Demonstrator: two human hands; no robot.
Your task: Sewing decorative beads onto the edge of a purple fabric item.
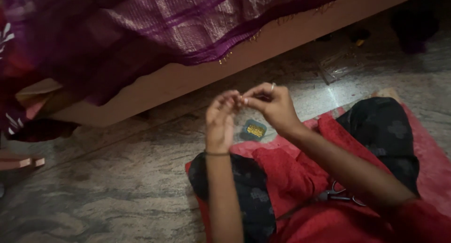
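Note:
My left hand (221, 121) and my right hand (272, 106) are raised over my lap with their fingertips pinched together at one spot; whatever they pinch is too small to make out. A ring shows on my right hand and a thin bangle on my left wrist. Just below the hands, on the floor, lies a small teal dish (254, 129) of gold beads. A pair of scissors (339, 195) rests on my red garment by my right forearm.
A purple fabric (178, 22) with gold edging hangs over a wooden bed edge (197, 76) ahead. A clear plastic bag (340, 64) lies on the mottled stone floor (117, 177). I sit on a red mat (430, 153), knees in dark patterned cloth.

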